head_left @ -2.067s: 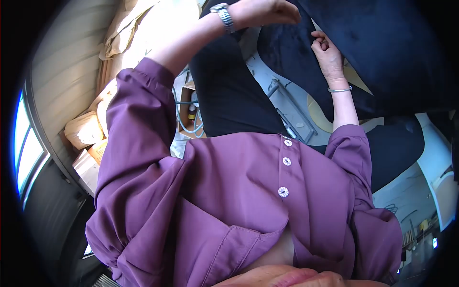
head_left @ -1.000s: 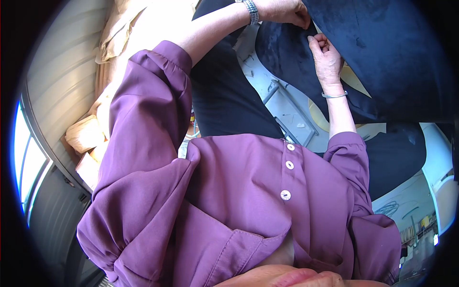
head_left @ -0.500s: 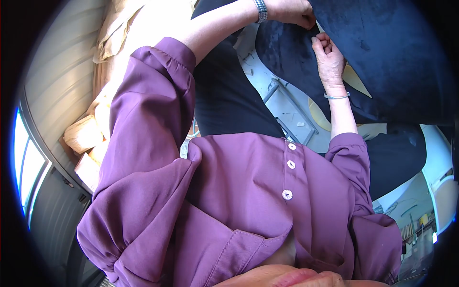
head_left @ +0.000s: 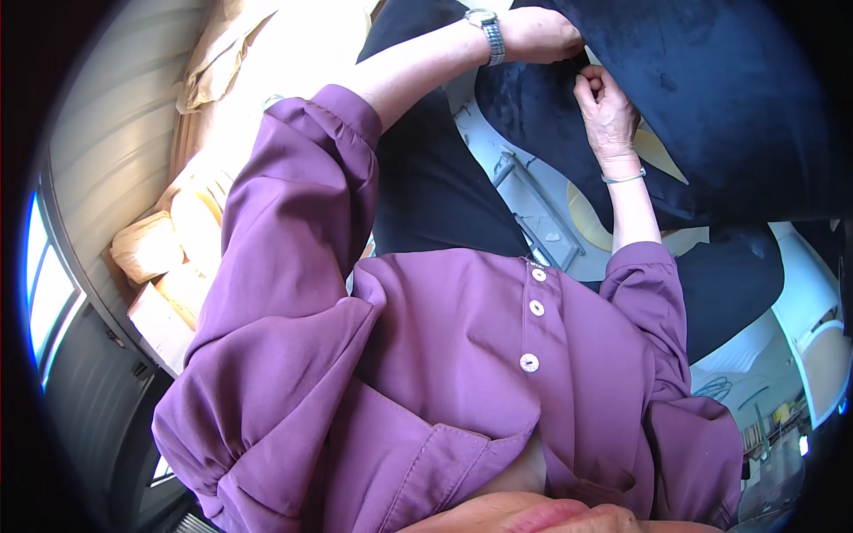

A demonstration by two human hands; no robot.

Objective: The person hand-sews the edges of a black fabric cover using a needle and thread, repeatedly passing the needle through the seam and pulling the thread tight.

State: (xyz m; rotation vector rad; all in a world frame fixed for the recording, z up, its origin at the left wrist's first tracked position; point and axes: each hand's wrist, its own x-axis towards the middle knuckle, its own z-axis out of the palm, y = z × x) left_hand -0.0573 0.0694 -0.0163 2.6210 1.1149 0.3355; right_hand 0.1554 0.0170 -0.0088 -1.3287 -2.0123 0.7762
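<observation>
My left hand (head_left: pixel 538 35), with a metal-band watch (head_left: pixel 490 35) on the wrist, is closed at the top of the view. Its fingertips meet a dark strip or edge near the dark blue-black sheet (head_left: pixel 729 98). Just below it, my right hand (head_left: pixel 609 115), with a bangle (head_left: pixel 625 176), is closed in a pinch on that same dark edge. The fingertips of both hands are close together. Pale yellow material (head_left: pixel 659 155) shows in a pointed gap by my right wrist. What exactly lies between the left fingers is partly hidden.
My dark trousers (head_left: pixel 435 178) are below the work. A grey metal frame (head_left: pixel 542 209) stands on the pale floor between my legs. Wrapped brown bundles (head_left: pixel 147 247) lie at left beside a ribbed metal wall (head_left: pixel 115 115). Shelved items (head_left: pixel 769 431) show at lower right.
My left wrist has turned, bringing the watch face into view, and the hand has dropped slightly. My right hand has shifted slightly left, its fingers now closer around the dark edge.
</observation>
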